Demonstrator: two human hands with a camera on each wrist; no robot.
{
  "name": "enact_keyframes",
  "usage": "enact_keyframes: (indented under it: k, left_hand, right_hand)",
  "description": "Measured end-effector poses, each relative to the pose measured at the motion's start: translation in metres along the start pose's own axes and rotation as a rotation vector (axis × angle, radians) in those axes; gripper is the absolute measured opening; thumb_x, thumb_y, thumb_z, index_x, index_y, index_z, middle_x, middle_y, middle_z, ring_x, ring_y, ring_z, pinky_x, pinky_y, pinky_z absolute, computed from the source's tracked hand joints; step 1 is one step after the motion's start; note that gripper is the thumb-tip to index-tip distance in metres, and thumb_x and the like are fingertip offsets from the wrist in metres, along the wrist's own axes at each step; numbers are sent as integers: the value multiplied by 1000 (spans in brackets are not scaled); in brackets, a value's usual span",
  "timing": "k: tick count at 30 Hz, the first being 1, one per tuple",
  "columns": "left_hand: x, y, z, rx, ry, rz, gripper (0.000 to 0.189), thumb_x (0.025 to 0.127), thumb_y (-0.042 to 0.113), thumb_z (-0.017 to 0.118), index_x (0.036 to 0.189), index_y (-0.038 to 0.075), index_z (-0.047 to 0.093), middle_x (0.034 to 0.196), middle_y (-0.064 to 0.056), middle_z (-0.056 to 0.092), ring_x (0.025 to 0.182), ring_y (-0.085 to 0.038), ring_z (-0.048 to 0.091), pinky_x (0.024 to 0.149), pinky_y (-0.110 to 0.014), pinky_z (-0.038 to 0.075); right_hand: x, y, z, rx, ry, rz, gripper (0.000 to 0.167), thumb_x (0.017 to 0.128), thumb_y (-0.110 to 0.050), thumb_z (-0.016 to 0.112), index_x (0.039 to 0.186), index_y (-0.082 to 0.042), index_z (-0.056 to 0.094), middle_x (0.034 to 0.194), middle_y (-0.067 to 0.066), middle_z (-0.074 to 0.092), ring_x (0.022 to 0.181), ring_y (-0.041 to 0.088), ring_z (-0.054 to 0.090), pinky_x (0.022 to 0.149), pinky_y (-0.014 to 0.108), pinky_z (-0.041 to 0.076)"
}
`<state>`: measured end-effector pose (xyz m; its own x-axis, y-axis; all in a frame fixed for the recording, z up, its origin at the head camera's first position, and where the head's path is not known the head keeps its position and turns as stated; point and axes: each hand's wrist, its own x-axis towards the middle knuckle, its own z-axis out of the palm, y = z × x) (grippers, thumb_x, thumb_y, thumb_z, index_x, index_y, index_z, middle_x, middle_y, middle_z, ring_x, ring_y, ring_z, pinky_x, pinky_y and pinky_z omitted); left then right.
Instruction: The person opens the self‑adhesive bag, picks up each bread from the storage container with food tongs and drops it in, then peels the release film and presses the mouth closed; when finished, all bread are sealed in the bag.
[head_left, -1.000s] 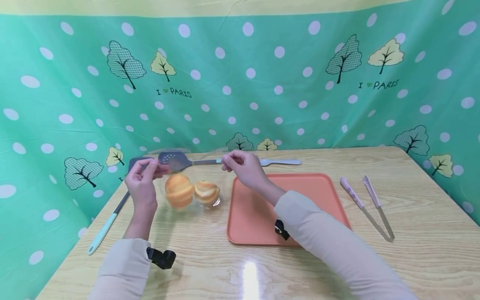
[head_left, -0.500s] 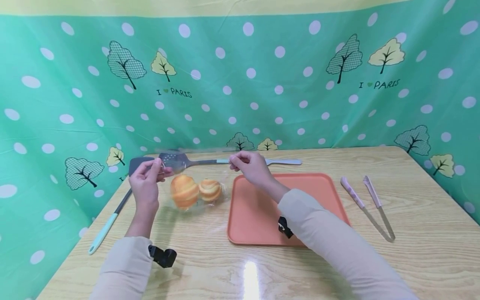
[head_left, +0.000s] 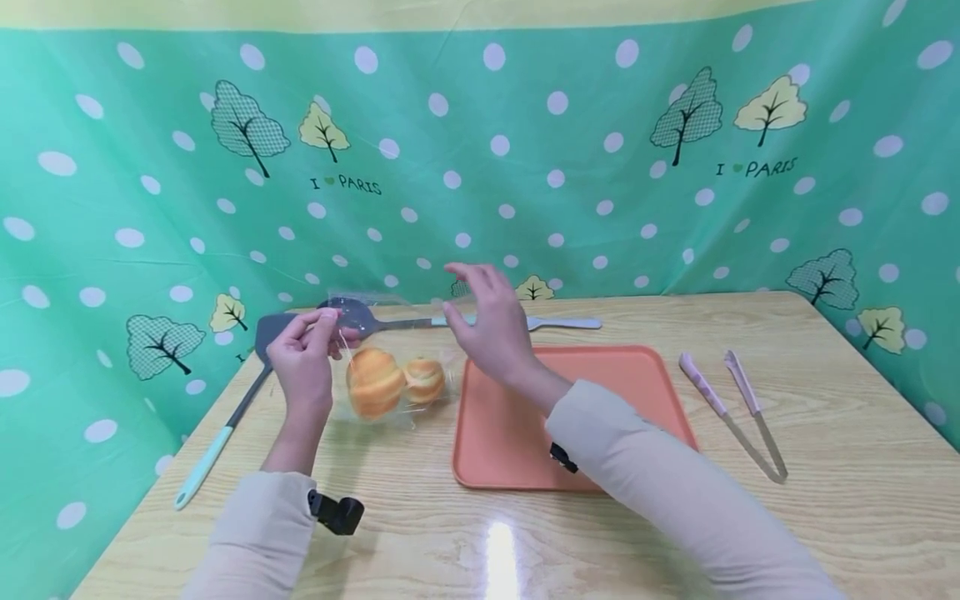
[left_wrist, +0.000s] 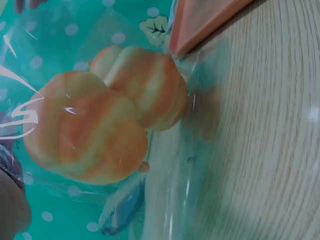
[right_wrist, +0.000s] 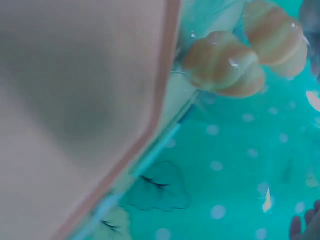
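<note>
A clear plastic bag (left_wrist: 22,117) hangs from my left hand (head_left: 307,358), whose thumb and fingers pinch its upper left edge. Inside it sit two striped, bread-like buns, a larger bun (head_left: 375,383) on the left and a smaller bun (head_left: 424,381) beside it, touching. To the right of the bag's mouth, my right hand (head_left: 491,325) is raised with thumb and fingers spread apart and nothing held between them. Its fingertips also appear in the lower right corner of the right wrist view.
An orange-pink tray (head_left: 487,467) lies under the right forearm. Metal tongs (head_left: 765,437) rest right of it. Behind the bag lies a slotted turner (head_left: 352,315); a mint-handled utensil (head_left: 206,465) lies at left. A pale lavender handle (head_left: 566,323) shows at the back.
My right hand has let go of the bag's right edge and spread its fingers, rising slightly. My left hand and the bag with the buns have shifted a little to the right.
</note>
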<state>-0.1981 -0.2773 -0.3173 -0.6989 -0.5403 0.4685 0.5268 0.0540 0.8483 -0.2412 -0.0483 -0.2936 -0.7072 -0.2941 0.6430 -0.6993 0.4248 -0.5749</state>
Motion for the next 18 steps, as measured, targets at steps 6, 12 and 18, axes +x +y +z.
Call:
enact_keyframes:
  k: [6,12,18]
  left_hand:
    - [-4,6,9,59,-49,50,17,97,7,68,94,-9,75,65,-1,72,53,-10,68,45,-16,44]
    - [-10,11,15,177,-203,126,23,99,12,67,104,-10,75,68,4,73,59,-8,70,48,-16,46]
    - [-11,14,19,183,-313,159,18,98,5,66,104,-10,74,70,3,74,60,-9,71,48,-17,45]
  right_hand:
    - [2,-28,7,-43,-43,-218,27,97,-14,69,124,-8,69,119,5,68,115,22,60,100,35,47]
    - [9,-39,13,-91,-79,-190,27,99,-17,69,125,-11,70,121,2,69,118,20,59,98,35,47]
    - [16,-40,14,-104,-94,-146,23,100,-21,67,122,-13,72,121,-1,71,122,18,59,100,38,46]
